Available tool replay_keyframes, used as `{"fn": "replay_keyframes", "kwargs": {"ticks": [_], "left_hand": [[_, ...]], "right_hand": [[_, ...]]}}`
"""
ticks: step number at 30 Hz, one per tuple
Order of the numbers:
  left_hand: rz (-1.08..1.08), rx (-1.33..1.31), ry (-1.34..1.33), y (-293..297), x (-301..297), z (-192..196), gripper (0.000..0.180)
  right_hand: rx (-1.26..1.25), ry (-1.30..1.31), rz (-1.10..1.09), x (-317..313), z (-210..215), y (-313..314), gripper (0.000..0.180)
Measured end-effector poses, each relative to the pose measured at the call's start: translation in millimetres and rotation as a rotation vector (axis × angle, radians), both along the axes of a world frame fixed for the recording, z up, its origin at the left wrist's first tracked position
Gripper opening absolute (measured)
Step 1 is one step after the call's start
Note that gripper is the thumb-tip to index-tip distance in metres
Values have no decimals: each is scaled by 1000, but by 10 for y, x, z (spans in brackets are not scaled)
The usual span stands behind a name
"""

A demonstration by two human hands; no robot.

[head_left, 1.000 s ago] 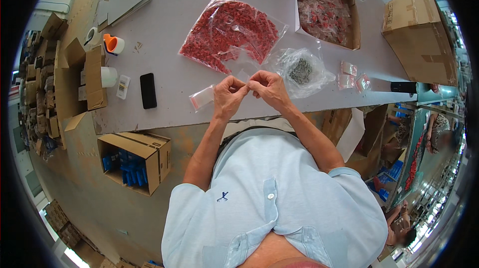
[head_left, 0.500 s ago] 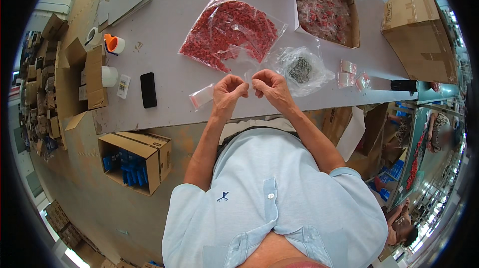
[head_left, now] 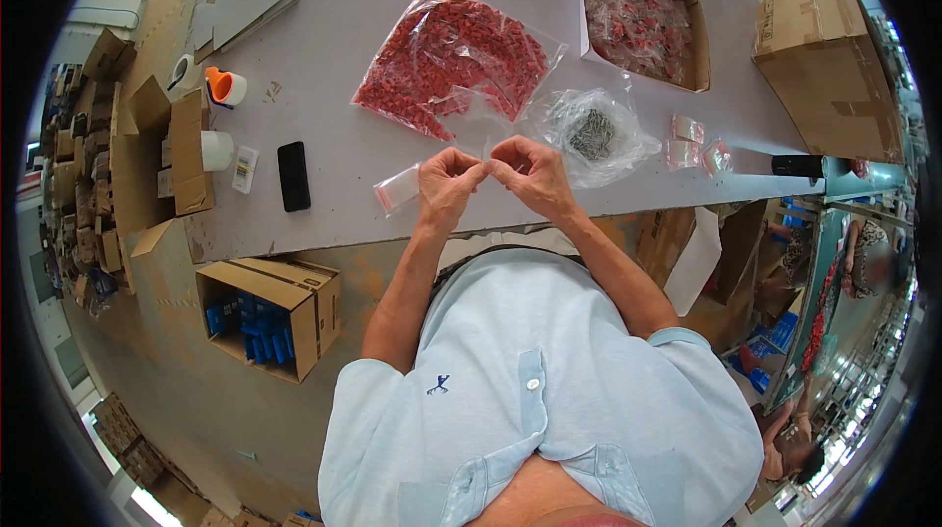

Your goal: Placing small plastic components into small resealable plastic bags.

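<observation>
My left hand (head_left: 450, 181) and my right hand (head_left: 531, 177) meet fingertip to fingertip over the table's near edge. Both are closed in a pinch. Something small and clear shows faintly between them, too indistinct to name. Just beyond lies a large clear bag of small red pieces (head_left: 442, 56), its opening toward my hands. To the right of my right hand, an open clear plastic bag holds a heap of small grey metal parts (head_left: 593, 134). A stack of small clear bags (head_left: 396, 190) lies beside my left hand.
A carton of filled clear packets (head_left: 638, 22) stands at the back right, near a closed cardboard box (head_left: 824, 66). Several small packets (head_left: 685, 142) lie right. Leftward are a black phone (head_left: 293, 177), an orange tape dispenser (head_left: 226, 87) and an open carton (head_left: 188, 154).
My right hand has moved slightly left, and its fingertips now meet those of my left hand. Before, a small gap lay between them.
</observation>
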State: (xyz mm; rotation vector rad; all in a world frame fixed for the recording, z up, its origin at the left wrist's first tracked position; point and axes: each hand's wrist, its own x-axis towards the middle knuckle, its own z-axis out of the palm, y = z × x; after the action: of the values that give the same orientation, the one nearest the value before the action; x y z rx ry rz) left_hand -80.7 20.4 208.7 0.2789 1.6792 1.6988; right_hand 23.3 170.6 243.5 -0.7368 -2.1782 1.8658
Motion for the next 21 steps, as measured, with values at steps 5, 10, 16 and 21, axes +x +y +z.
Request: {"fn": "replay_keyframes", "kwargs": {"ticks": [5,10,16,21], "left_hand": [[-17,-21,136,33,19,17,14],[-50,-78,184,40,55,43,12],[-130,-59,112,25,38,136,11],[-165,-31,33,17,22,153,13]], "right_hand": [[-3,-8,34,-48,-32,-1,20],[-125,-15,-10,-46,-78,21,14],[-209,-16,4,-18,-76,75,14],[-114,3,42,12,-113,89,13]]}}
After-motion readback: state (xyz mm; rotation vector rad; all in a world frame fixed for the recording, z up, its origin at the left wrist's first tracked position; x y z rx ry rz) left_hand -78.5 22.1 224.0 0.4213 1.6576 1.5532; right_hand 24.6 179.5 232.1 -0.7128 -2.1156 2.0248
